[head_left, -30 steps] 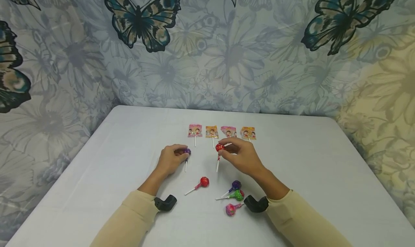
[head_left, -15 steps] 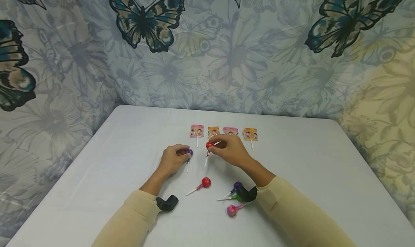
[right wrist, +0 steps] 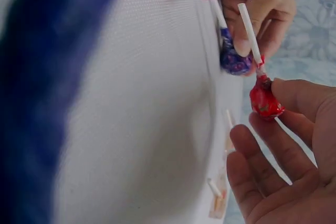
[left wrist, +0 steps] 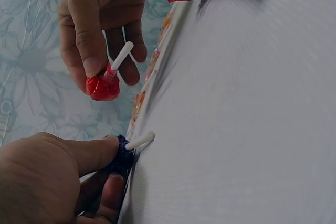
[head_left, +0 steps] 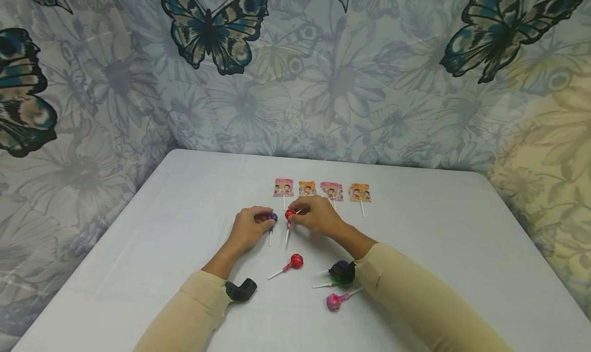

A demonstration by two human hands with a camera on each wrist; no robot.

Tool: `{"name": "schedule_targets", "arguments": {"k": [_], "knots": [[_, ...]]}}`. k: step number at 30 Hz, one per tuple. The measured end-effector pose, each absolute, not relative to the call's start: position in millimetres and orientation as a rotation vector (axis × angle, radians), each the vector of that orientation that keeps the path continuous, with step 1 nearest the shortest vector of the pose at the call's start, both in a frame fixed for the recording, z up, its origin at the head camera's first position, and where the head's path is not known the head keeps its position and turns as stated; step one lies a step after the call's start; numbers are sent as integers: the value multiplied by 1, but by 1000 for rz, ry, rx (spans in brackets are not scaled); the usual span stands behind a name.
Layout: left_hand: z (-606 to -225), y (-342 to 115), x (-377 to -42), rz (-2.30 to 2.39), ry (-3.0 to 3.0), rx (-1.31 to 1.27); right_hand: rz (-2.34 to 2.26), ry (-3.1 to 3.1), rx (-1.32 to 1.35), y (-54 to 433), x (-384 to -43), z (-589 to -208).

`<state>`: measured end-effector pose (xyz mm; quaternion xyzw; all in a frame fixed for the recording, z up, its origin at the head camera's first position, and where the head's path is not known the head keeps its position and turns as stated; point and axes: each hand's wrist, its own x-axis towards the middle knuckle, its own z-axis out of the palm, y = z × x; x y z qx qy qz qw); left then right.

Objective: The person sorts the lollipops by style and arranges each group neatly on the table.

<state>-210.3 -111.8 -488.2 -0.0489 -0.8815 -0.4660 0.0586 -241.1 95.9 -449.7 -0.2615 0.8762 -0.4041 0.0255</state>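
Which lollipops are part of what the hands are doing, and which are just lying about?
Part of the job:
purple lollipop, pinched by the left hand
red lollipop, pinched by the right hand

Just lying about, probably:
second red lollipop
pink lollipop
green lollipop, partly hidden
another purple lollipop, mostly hidden
four flat-wrapped lollipops, in a row

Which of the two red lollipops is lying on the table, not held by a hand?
In the head view, the lower red lollipop, which no hand touches. The upper red lollipop is pinched by the right hand.

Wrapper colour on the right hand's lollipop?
Mostly red; the wrapper shows best in the right wrist view.
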Motion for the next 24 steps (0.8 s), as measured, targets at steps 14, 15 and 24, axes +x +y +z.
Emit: {"name": "schedule_targets", "arguments": {"k": [14,15,24], "knots": [[-489,-112,-210,-1425,-2661,-166,-1094,2735,-768,86,-244,-461],[-489,-112,-210,-1426,-2661,-165,-1081,2743,-769,86,-244,-461],[-488,-111,-210,-1424,-2661,-160,-1028,2765,-741,84,-242,-459]]}}
